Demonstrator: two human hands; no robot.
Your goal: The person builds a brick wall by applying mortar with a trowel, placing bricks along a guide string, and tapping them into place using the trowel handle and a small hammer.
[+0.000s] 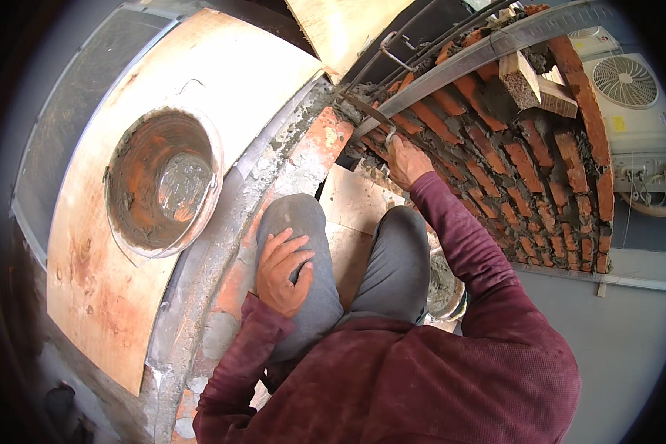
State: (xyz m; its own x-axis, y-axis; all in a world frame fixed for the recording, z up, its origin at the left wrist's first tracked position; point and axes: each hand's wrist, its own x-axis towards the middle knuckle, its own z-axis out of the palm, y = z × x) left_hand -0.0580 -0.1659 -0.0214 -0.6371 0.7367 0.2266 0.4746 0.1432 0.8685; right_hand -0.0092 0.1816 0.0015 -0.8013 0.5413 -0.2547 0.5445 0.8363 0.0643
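My right hand (409, 164) is closed around the handle of a trowel (374, 112). The trowel's thin blade points up and left, close to the lower end of a metal straightedge (451, 78) that runs along the brick wall (514, 177). Grey mortar fills the wall's joints and is smeared over some bricks. My left hand (283, 275) rests flat on my left knee, its fingers spread and holding nothing.
A mortar-smeared bucket (129, 174) with wet mortar at its bottom stands on a plywood board (100, 311) at left. Another mortar container (442, 281) sits beside my right leg. Wood blocks (529, 83) jut from the wall. An air-conditioner unit (633, 89) stands beyond it.
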